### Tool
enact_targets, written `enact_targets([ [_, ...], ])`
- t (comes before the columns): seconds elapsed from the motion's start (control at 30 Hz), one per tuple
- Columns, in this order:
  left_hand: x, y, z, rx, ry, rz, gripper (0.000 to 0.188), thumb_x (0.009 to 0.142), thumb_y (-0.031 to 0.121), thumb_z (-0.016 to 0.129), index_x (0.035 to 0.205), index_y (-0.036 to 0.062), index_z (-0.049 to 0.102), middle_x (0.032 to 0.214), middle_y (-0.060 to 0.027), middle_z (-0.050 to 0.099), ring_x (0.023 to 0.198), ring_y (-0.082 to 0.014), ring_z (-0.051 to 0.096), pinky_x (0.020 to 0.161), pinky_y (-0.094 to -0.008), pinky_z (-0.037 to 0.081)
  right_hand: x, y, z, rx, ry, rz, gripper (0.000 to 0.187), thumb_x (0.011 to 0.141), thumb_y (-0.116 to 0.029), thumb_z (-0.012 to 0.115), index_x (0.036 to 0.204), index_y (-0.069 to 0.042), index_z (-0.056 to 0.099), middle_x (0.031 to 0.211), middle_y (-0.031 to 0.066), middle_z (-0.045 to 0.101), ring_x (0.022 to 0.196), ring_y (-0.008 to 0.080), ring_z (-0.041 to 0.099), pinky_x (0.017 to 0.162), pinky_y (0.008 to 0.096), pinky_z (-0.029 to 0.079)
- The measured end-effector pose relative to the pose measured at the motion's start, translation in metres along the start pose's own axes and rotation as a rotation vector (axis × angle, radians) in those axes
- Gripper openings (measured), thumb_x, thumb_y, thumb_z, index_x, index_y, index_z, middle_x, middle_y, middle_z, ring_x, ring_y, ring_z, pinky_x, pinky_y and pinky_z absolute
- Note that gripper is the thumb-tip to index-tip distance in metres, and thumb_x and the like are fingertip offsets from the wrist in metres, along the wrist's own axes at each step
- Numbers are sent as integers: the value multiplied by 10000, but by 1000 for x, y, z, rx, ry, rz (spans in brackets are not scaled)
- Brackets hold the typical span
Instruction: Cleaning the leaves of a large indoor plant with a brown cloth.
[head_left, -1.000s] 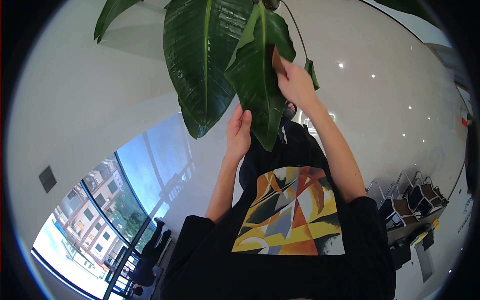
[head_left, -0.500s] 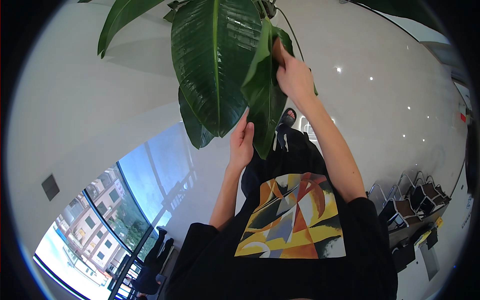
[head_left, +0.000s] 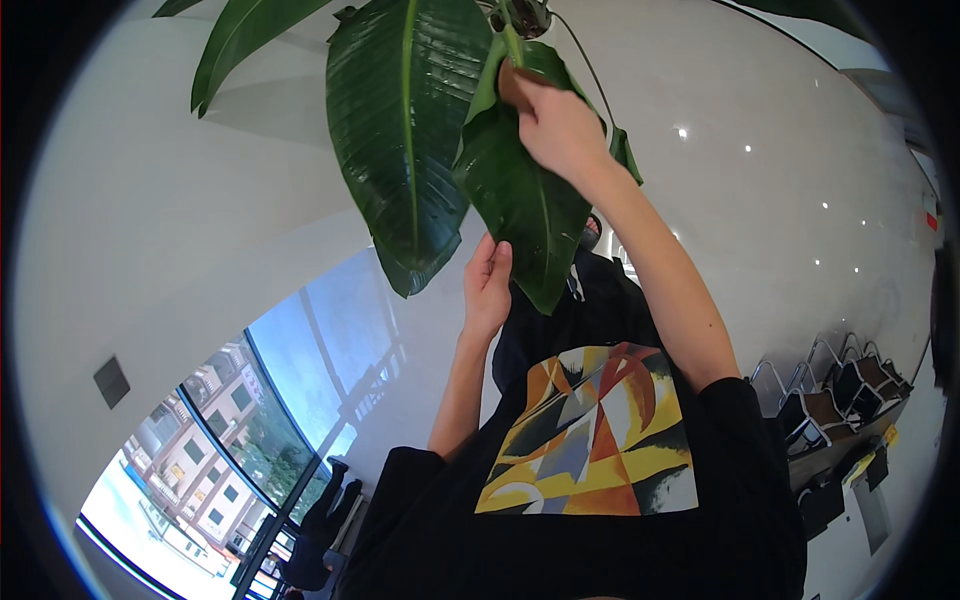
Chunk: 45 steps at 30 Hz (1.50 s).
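A large broad green leaf (head_left: pixel 530 195) hangs in front of me. My left hand (head_left: pixel 488 288) pinches its left edge near the lower part, thumb up against it. Against the leaf's upper part my right hand (head_left: pixel 563 130) presses a small brown cloth (head_left: pixel 515 84), its fingers closed round it and partly hidden. Water drops and a wet sheen show on the leaf surfaces. A second big glossy leaf (head_left: pixel 400 130) hangs just to the left, apart from both hands.
The plant's stems come from a dark pot (head_left: pixel 528 18) at the far edge. Another leaf (head_left: pixel 235 50) spreads at the upper left. Several stacked chairs (head_left: pixel 835 400) stand at the right. Another person (head_left: pixel 312 545) in dark clothes is by the window at the lower left.
My right hand with the brown cloth has moved left and slightly up across the leaf. The leaf has turned its broad face more toward me; my left hand stays near its edge.
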<state>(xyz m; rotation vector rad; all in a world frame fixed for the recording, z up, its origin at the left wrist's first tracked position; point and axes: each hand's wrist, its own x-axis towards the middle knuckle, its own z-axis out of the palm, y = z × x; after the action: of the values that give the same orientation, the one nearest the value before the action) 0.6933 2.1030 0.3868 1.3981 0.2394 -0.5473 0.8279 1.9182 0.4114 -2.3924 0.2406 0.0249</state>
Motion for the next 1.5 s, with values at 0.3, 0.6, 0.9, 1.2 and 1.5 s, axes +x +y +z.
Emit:
enact_targets([
  [0.3,-1,-1,2,46,-1,-94,394,1037,197,428,1410,70,434,1228,-26,607,1016,-107,618,846,-280,521,-22,43,10,81,60,127,614,801,-96,506,1408,-176,462,831,229,659,784,417,634,728,508,513],
  [0.6,6,-1,8,-67,65,-106,370,1044,169,412,1393,55,456,1075,20,617,809,-23,543,662,-187,432,-126,49,46,138,-277,125,660,812,-91,510,1453,-188,392,830,239,650,798,424,631,738,505,505],
  [0.9,9,-3,-6,-2,37,-87,343,1034,228,448,1358,119,482,1134,6,637,961,-74,622,771,-258,527,-79,64,26,151,-98,191,649,837,-113,496,1464,-230,374,841,231,651,772,417,633,719,499,506],
  [1.2,15,-13,-11,-11,29,-72,341,1035,218,444,1360,120,478,1143,-2,633,963,-86,625,774,-270,530,-134,65,49,80,-415,24,677,822,-122,492,1476,-236,356,845,217,658,799,396,642,732,493,510],
  [1.5,14,-5,-10,-4,84,-104,328,1035,194,432,1351,120,485,1124,-1,638,955,-89,627,767,-269,528,-75,77,22,152,-108,115,562,842,-120,479,1397,-208,474,927,200,677,842,377,653,749,475,519],
])
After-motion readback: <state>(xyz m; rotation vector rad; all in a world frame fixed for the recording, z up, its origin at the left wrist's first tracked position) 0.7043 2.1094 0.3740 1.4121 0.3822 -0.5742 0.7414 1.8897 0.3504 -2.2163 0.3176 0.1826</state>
